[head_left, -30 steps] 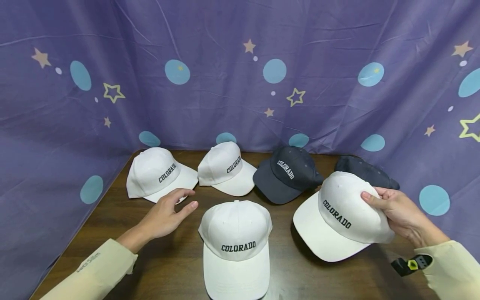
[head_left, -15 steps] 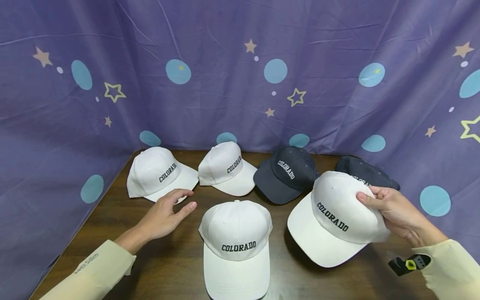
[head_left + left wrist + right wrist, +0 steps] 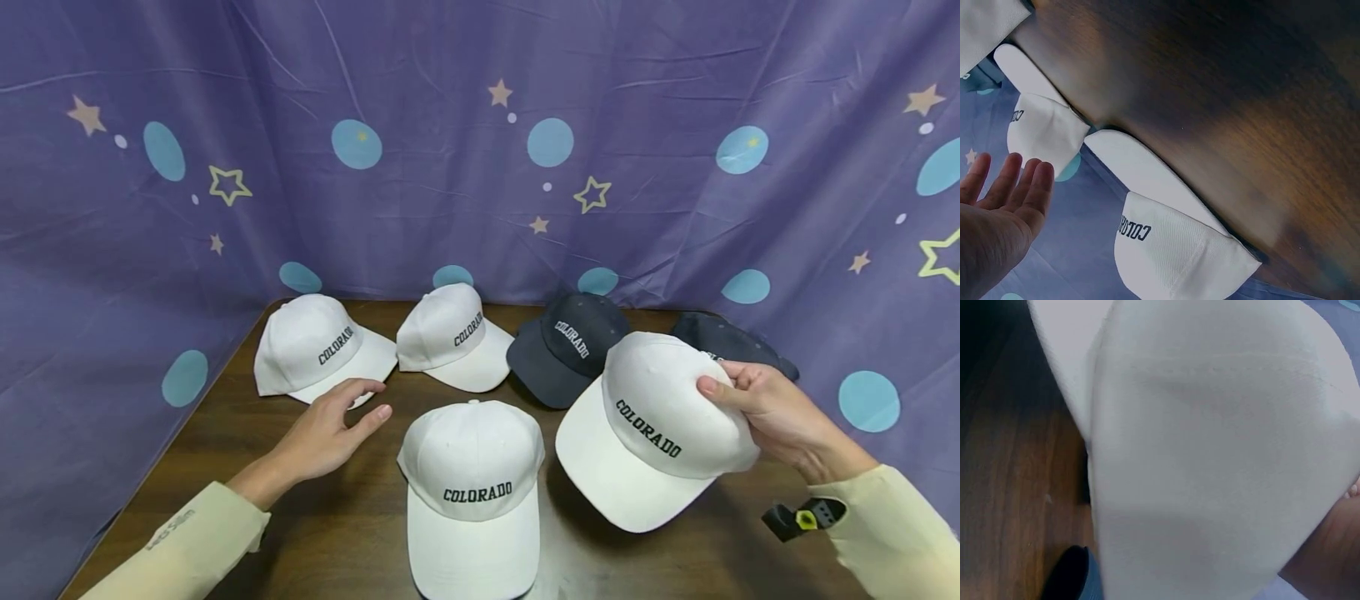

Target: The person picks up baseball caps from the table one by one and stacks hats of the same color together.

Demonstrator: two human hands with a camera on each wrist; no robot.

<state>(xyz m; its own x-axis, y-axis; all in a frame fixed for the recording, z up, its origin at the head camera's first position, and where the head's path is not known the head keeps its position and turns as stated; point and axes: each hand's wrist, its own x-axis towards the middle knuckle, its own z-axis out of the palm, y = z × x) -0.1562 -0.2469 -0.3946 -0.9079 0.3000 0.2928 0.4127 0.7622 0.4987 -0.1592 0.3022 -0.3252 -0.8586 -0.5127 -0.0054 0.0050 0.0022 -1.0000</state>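
Observation:
My right hand [image 3: 780, 417] pinches the crown of a white baseball cap [image 3: 675, 400], thumb outside on its front side. This cap is tilted above the table, its brim toward the lower left, and it fills most of the right wrist view. On the table at centre front lies another white cap [image 3: 474, 467], brim toward me. My left hand [image 3: 322, 433] hovers with relaxed, spread fingers, holding nothing. Behind it sits a white cap [image 3: 315, 346], with a second white cap [image 3: 450, 333] to its right; both also show in the left wrist view.
A dark cap [image 3: 570, 346] stands at the back, right of the white ones. Another dark cap [image 3: 735, 342] at the back right is partly hidden by the held cap. A purple curtain [image 3: 465, 208] hangs behind the brown wooden table [image 3: 330, 533].
My right hand has carried the white cap to the left, toward the centre front cap. It now covers part of the nearer dark cap. The left hand stays almost still.

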